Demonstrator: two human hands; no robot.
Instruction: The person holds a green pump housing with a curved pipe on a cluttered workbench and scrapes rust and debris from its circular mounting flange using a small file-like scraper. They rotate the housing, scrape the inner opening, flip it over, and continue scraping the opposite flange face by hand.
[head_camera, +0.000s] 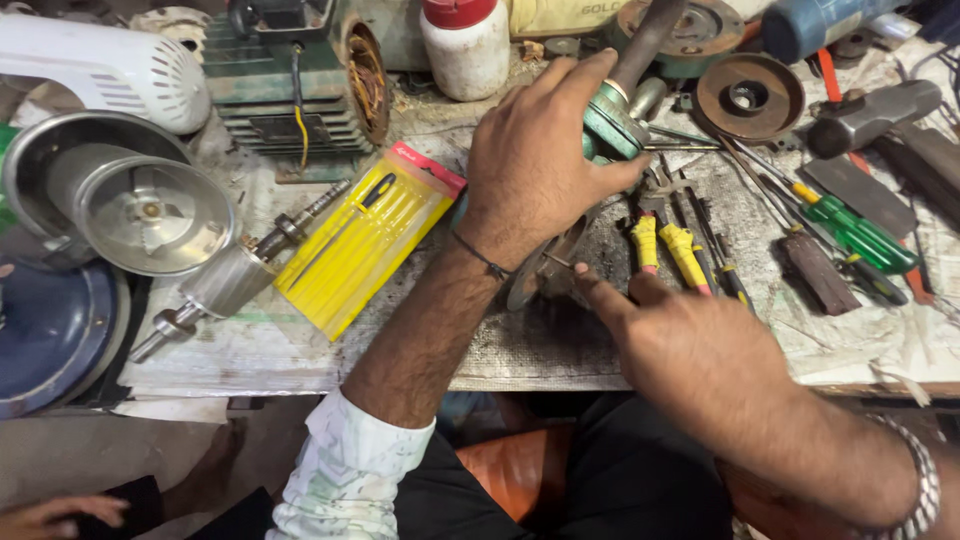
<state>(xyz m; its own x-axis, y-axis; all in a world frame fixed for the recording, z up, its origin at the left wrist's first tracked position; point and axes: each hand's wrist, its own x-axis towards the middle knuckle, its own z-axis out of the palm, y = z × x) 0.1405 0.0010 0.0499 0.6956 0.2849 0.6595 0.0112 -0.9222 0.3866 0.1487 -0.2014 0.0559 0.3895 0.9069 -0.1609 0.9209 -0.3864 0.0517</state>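
Left hand (535, 165) clamped on green grinder (612, 120), right fingers (600, 290) apart; yellow-handled pliers (665, 245) and yellow packet (365, 235) alongside.

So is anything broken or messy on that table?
Yes. The green motor at the back lies open, its copper windings bare, and a rotor lies loose beside the yellow packet. Tools are scattered about.
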